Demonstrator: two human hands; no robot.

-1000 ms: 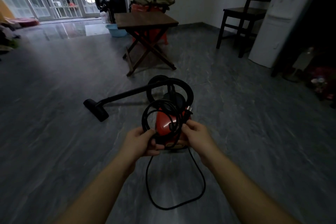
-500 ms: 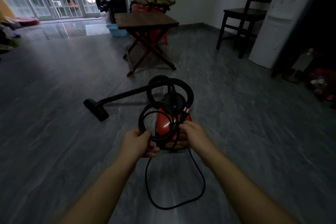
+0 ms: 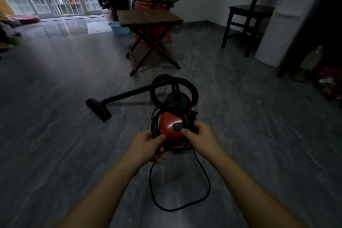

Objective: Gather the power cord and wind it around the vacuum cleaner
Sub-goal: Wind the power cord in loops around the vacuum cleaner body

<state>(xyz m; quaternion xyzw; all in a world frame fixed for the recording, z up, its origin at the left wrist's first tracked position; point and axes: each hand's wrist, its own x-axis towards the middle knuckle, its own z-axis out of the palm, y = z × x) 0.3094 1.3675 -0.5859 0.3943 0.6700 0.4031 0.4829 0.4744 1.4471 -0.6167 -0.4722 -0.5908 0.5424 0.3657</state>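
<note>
Over the vacuum cleaner (image 3: 169, 127), winding under way.
Left hand (image 3: 148, 147), right hand (image 3: 200, 139) curl fingers round power cord (image 3: 154, 118) coils; six o'clock slack wants gathering next.

Person's upper limbs, head view. The left hand (image 3: 148, 146) and right hand (image 3: 200, 139) are bare. The left forearm (image 3: 103, 190) and right forearm (image 3: 249, 187) are likewise uncovered down to the lower edge.

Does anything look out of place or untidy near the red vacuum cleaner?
The black power cord is only partly gathered: the left hand and right hand hold coils at the red vacuum cleaner, but one long loop lies loose on the grey floor. Nothing looks damaged.
</note>
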